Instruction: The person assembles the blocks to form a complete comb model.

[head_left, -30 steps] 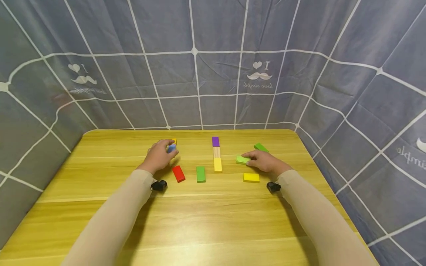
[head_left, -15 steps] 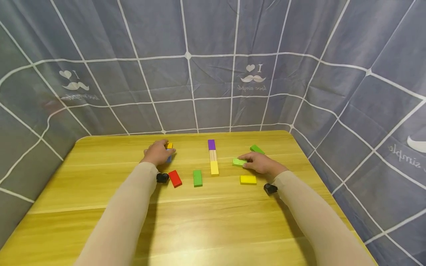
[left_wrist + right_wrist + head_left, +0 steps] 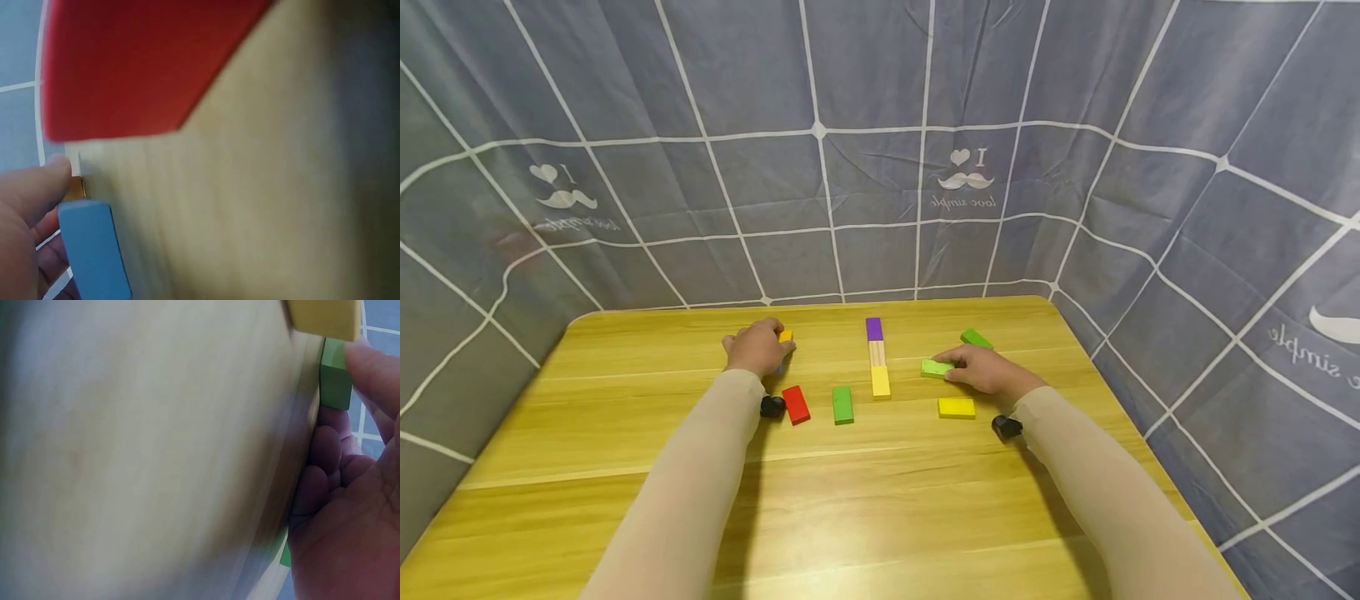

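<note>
At the back left of the table (image 3: 865, 492), my left hand (image 3: 755, 346) pinches a small orange block (image 3: 786, 336) between thumb and fingers. Just nearer than it, a blue block (image 3: 94, 250) stands beside the fingers in the left wrist view; the hand mostly hides it from the head. A red block (image 3: 796, 405) lies close to the left wrist. On the right, my right hand (image 3: 988, 369) pinches a light green block (image 3: 935, 368) by its right end, with the other fingers curled against the tabletop. A darker green block (image 3: 976, 338) lies just beyond this hand.
Between the hands, a purple block (image 3: 874, 329), bare-wood pieces (image 3: 877, 353) and a yellow block (image 3: 881, 382) form a straight line. A green block (image 3: 842, 405) lies left of it, another yellow block (image 3: 957, 408) right. A grey curtain (image 3: 760, 192) hangs behind the table.
My left hand has moved past the blue block to the orange one, which has shifted slightly right and nearer. The right hand stays on the light green block. The head view has tilted slightly.
</note>
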{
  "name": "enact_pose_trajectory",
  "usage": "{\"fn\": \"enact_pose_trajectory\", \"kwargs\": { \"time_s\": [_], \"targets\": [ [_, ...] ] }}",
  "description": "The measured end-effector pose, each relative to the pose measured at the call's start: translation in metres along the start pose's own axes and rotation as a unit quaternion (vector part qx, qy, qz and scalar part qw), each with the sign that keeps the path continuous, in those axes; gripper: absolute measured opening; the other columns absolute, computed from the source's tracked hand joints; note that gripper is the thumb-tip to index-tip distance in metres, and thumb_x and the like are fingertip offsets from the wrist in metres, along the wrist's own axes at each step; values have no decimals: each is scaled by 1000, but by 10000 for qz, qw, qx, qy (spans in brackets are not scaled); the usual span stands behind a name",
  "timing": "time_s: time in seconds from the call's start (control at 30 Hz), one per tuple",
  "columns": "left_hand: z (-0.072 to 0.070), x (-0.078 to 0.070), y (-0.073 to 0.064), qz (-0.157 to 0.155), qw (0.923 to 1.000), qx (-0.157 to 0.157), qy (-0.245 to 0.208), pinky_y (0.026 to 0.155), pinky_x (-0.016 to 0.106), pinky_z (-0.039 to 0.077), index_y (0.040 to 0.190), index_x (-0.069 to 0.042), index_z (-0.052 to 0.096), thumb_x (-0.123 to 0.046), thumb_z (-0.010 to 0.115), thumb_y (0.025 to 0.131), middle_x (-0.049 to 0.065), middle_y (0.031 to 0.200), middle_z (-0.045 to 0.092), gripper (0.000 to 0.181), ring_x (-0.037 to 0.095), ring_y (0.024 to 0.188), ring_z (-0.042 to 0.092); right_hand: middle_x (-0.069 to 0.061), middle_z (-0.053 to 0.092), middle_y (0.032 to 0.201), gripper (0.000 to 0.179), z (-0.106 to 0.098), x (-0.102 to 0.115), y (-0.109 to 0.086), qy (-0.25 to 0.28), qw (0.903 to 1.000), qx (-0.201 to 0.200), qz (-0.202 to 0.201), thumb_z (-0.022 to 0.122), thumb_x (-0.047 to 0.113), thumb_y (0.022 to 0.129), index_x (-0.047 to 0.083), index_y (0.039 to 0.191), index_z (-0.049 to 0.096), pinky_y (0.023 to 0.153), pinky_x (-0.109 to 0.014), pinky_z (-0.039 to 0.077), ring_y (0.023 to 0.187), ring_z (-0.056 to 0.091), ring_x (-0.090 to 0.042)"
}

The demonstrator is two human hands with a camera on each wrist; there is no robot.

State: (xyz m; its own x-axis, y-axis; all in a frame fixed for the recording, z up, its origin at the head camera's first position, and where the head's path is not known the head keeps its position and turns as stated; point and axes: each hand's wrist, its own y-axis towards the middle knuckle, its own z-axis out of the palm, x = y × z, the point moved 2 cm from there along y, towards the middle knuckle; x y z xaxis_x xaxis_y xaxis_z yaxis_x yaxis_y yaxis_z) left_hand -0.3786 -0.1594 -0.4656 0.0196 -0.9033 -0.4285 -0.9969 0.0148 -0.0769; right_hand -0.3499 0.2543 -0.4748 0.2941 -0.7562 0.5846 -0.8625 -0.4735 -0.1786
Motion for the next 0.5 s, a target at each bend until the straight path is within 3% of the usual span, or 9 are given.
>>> {"fn": "enact_pose_trajectory", "kwargs": {
  "time_s": [0.3,0.5],
  "targets": [
    [-2,0,-6,129,9998,-135,-97,103,63,27,142,-8,60,-34,66,105,15,130,70,46,40,112,64,-12,64,147,44,3,1,1,53,9998,97,180,60,19,108,12,152,58,114,-49,46,133,59,-29],
    [-5,-6,-6,513,9981,-212,-279,109,63,25,138,-6,62,-35,67,104,16,134,70,45,36,118,66,-14,68,139,44,0,-2,1,106,9999,102,47,60,19,108,9,151,59,110,-49,47,119,62,-27]
  ]
}}
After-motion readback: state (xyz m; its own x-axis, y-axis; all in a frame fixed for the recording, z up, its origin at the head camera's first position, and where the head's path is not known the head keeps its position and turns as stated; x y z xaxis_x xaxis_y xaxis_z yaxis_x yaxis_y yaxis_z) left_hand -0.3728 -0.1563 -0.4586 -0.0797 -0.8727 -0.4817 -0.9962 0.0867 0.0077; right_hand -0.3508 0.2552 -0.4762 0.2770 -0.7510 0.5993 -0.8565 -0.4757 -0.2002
